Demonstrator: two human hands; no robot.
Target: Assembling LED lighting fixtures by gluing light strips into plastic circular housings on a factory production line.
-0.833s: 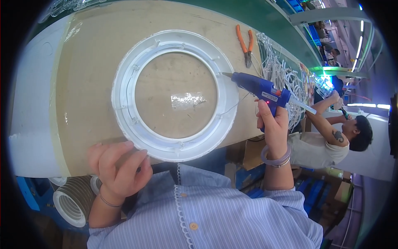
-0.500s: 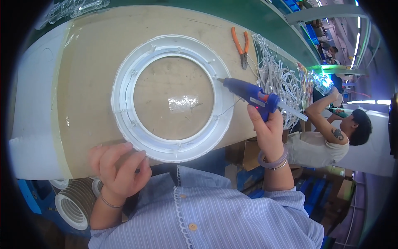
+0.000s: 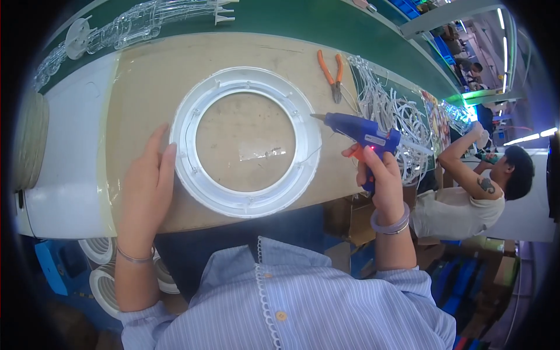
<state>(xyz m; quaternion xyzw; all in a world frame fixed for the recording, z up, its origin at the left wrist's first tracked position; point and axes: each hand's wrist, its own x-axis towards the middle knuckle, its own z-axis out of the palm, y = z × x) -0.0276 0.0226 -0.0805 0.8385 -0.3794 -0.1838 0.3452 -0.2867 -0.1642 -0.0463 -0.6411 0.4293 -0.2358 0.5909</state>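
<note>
A white ring-shaped frame (image 3: pixel 248 205) lies flat on the brown board, with small clear clips and a thin wire around its inner channel. Beside its left rim is my left hand (image 3: pixel 144 186); the fingers are stretched out, with the thumb close to the outer edge. My right hand (image 3: pixel 386 181) grips a blue hot glue gun (image 3: pixel 357 128) by its handle. A red light glows on the gun, and a glue stick sticks out of its back. The nozzle points left, just off the ring's upper right rim.
Orange-handled cutting pliers (image 3: pixel 335 81) lie beyond the gun, next to a heap of white wires (image 3: pixel 396 111). Clear plastic parts (image 3: pixel 137 26) rest on the green surface at the far left. White rings (image 3: pixel 105 286) are stacked below the table. A co-worker (image 3: pixel 466 201) is at right.
My left hand has moved from the ring's near left edge up along its left side, fingers straightening. The glue gun has shifted slightly right, its nozzle drawing away from the ring's inner channel.
</note>
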